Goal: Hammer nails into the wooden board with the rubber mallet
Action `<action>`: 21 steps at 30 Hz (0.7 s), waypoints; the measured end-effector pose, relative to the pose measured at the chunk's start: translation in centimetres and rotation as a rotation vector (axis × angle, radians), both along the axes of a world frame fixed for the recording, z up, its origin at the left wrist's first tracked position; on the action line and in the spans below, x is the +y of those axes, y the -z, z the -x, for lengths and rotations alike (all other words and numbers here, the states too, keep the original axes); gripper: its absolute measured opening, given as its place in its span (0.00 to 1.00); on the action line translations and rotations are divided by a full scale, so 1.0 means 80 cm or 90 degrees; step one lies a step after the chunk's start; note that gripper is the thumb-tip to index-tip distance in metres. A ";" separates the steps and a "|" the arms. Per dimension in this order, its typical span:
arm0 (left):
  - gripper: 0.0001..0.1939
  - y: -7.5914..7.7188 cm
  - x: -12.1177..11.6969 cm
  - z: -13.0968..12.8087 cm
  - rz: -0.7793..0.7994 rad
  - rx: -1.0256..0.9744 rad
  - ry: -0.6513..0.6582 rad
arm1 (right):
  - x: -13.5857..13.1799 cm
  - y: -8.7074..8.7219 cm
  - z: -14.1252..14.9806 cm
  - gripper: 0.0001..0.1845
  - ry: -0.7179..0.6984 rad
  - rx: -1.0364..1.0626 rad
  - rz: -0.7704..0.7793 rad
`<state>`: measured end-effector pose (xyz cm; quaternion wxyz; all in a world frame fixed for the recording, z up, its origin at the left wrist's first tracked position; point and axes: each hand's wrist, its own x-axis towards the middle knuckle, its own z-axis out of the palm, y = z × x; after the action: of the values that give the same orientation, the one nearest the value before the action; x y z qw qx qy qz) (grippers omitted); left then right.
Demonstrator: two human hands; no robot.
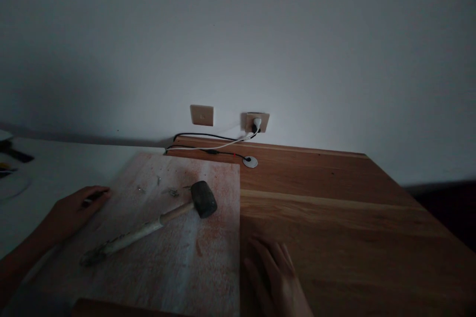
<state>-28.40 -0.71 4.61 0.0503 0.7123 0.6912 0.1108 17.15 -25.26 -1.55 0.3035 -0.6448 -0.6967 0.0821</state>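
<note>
A mallet (204, 199) with a black head and a worn, pale wooden handle lies diagonally across a whitish, red-stained board (219, 272). Small metal pieces, perhaps nails (173, 192), are scattered on the board beyond the handle. At the board's left edge rests my left hand (76, 210), its fingers loosely bent with a gap between thumb and forefinger; I make out nothing in it. My right hand (277, 270) lies on the brown wooden tabletop (334, 252), just right of the board, fingers loosely stretched and nothing visible in them. Neither hand touches the mallet.
A plug sits in a wall socket (261, 123), beside a second wall plate (202, 115). Black and white cables (211, 151) run along the table's back, near a round cable grommet (250, 161). Dark items (17, 153) lie on the white surface (85, 163) at left.
</note>
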 end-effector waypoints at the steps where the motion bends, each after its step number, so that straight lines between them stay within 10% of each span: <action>1: 0.25 -0.003 -0.001 -0.004 0.003 -0.011 0.012 | 0.003 -0.002 0.005 0.18 0.008 0.014 0.006; 10: 0.20 -0.018 -0.016 -0.034 -0.014 0.007 0.134 | 0.007 0.004 0.022 0.18 0.068 0.124 0.034; 21: 0.21 -0.009 -0.080 -0.104 0.032 -0.011 0.214 | -0.063 0.008 -0.072 0.19 0.159 0.178 0.075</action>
<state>-20.12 -7.10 5.30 0.0920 0.8155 0.5643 0.0900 22.88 -30.28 -2.16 0.3670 -0.7250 -0.5565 0.1733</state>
